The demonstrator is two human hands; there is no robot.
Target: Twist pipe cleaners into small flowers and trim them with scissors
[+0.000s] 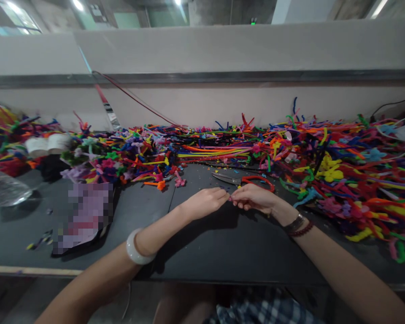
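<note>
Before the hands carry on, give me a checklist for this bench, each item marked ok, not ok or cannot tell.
Left hand and right hand together at mid-bench: ok.
Something pinched between them: cannot tell, too small to see.
Red-handled pliers lying just beyond the hands, within reach: ok.
Pipe cleaners off the right wrist: ok, though the nearest lie close.
White bangle on the left forearm, well back from the hands: ok.
Pixelated purple item left of the hands: cannot tell what it is.
</note>
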